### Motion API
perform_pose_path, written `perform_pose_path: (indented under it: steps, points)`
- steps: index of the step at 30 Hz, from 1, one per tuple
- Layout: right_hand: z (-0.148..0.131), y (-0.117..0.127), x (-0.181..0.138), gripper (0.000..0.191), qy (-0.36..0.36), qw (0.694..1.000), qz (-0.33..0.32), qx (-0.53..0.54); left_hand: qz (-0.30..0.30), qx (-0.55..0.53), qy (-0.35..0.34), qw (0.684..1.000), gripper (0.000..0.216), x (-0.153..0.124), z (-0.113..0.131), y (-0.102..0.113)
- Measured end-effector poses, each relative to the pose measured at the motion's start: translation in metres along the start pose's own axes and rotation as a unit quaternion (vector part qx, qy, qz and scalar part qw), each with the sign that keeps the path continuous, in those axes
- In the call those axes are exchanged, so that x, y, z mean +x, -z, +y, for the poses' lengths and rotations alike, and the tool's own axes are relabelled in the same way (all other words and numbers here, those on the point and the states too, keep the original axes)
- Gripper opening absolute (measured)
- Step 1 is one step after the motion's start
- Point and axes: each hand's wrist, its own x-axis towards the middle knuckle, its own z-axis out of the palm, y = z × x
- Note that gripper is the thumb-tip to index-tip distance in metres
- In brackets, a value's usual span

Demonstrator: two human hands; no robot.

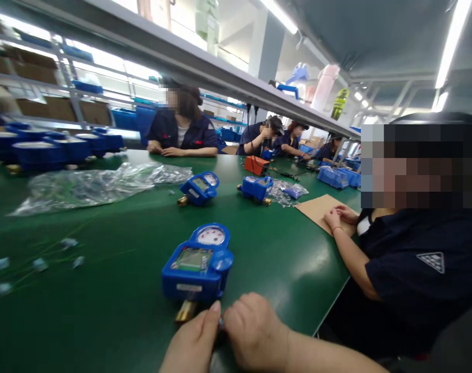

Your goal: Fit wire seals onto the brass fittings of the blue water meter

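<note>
A blue water meter (191, 272) with a round dial, a small display window and a brass fitting stands right in front of my hands. My left hand (195, 339) is closed, thumb pointing up, close to the brass fitting (186, 312). Beside it my right hand (255, 329) is curled shut, its fingers meeting the left fingertips. Between the two hands shows a sliver of something small and bluish-grey, mostly hidden by the fingers. On the left of the table lie several small pale-blue pieces (40, 264) with thin green wires.
Two more water meters, one on the left (200, 188) and one on the right (256, 187), stand farther back. Clear plastic bags (103, 184) lie behind. Blue meters (39, 153) crowd the far left. A co-worker (422, 259) sits at right, hands on cardboard (317, 210); others sit beyond. A shelf (236, 72) crosses overhead.
</note>
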Motion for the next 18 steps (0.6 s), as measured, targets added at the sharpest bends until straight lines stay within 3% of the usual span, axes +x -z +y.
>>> perform_pose_path:
  steps: [1, 2, 4, 5, 7, 9, 11, 13, 14, 16, 18]
  points:
    - [0.000, 0.002, 0.000, 0.018, -0.074, 0.991, -0.026, 0.104, 0.007, 0.009, 0.001, 1.000, 0.047, -0.004, 0.004, -0.002]
    - [-0.001, 0.004, 0.000, 0.021, -0.154, 0.962, -0.060, 0.217, 0.010, 0.017, 0.001, 1.000, 0.047, -0.006, 0.005, -0.004]
    - [-0.002, 0.004, 0.000, 0.026, -0.273, 0.868, -0.136, 0.393, 0.009, 0.036, -0.001, 0.999, 0.048, -0.009, 0.004, -0.006]
    - [-0.002, 0.004, 0.001, 0.029, -0.296, 0.832, -0.166, 0.439, 0.009, 0.046, -0.003, 0.999, 0.047, -0.010, 0.003, -0.007]
    - [-0.005, 0.005, 0.000, 0.032, -0.303, 0.808, -0.194, 0.466, 0.009, 0.066, -0.008, 0.998, 0.047, -0.012, 0.001, -0.007]
    - [-0.008, 0.008, -0.002, 0.029, -0.300, 0.825, -0.177, 0.445, 0.012, 0.074, -0.014, 0.997, 0.046, -0.012, 0.000, -0.006]
    - [-0.009, 0.010, -0.006, 0.021, -0.249, 0.900, -0.124, 0.334, 0.014, 0.067, -0.016, 0.998, 0.046, -0.013, 0.000, -0.005]
    - [-0.008, 0.010, -0.010, 0.016, -0.138, 0.975, -0.074, 0.155, 0.020, 0.058, -0.009, 0.998, 0.047, -0.013, -0.001, -0.006]
    - [-0.006, 0.009, -0.012, 0.018, -0.078, 0.992, -0.060, 0.073, 0.024, 0.054, -0.002, 0.998, 0.047, -0.012, -0.001, -0.006]
    - [-0.002, 0.005, -0.015, 0.022, 0.001, 0.999, -0.050, -0.013, 0.032, 0.047, 0.011, 0.998, 0.047, -0.012, -0.002, -0.008]
    - [0.001, 0.001, -0.014, 0.022, 0.015, 0.999, -0.046, 0.006, 0.041, 0.042, 0.022, 0.998, 0.046, -0.012, -0.002, -0.008]
